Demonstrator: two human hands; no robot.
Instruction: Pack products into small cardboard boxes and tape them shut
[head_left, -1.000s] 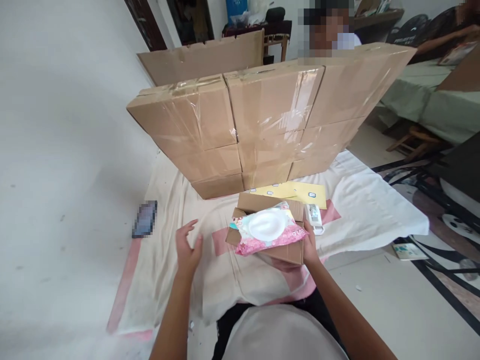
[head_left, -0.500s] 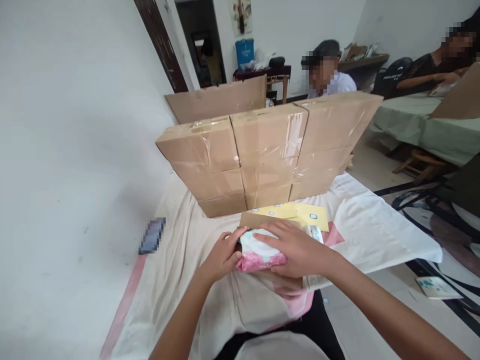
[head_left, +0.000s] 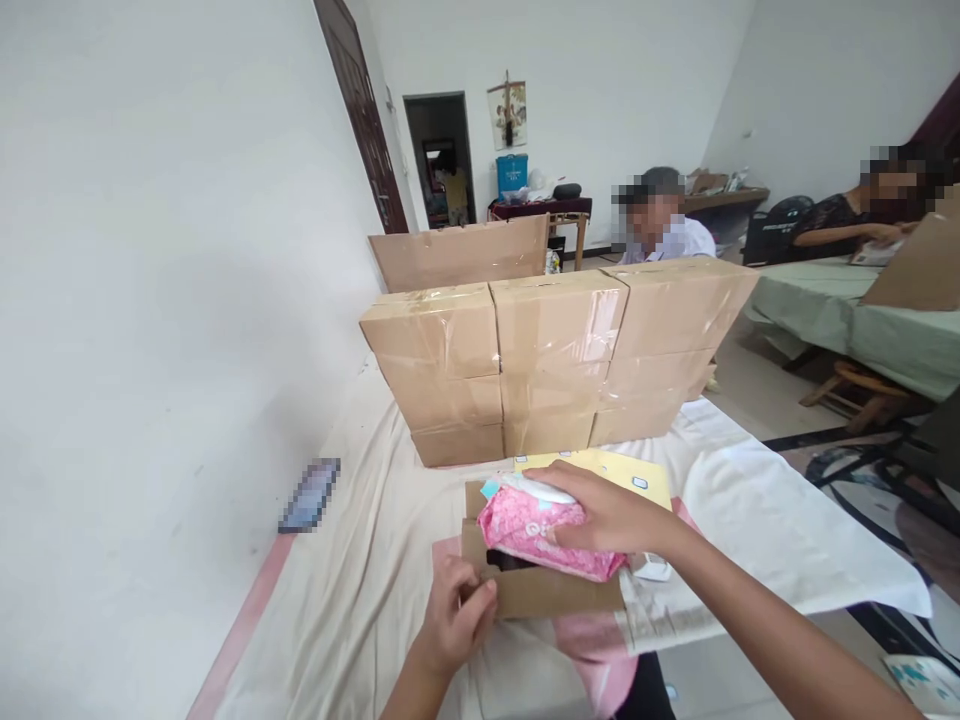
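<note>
My right hand [head_left: 600, 510] grips a pink and white pack of wet wipes [head_left: 517, 520], thumb on its near side and fingers over the top. The pack is tilted above an open cardboard box [head_left: 559, 592], whose near flap is folded outward. Something dark shows inside the box beneath the pack; I cannot make out what. My left hand [head_left: 461, 610] has its fingers curled at the box's near left corner, closed on the edge of the cardboard.
Stacked, taped cardboard boxes [head_left: 551, 370] form a wall behind the work spot. Yellow sheets [head_left: 645, 482] lie before them on the white cloth [head_left: 360, 560]. A phone [head_left: 309, 497] lies at left. Two people [head_left: 675, 235] sit beyond, one at another table [head_left: 817, 300].
My right hand has lifted and tipped the wipes pack. My left hand has left the pack and moved down to the box's corner. The view has tilted upward.
</note>
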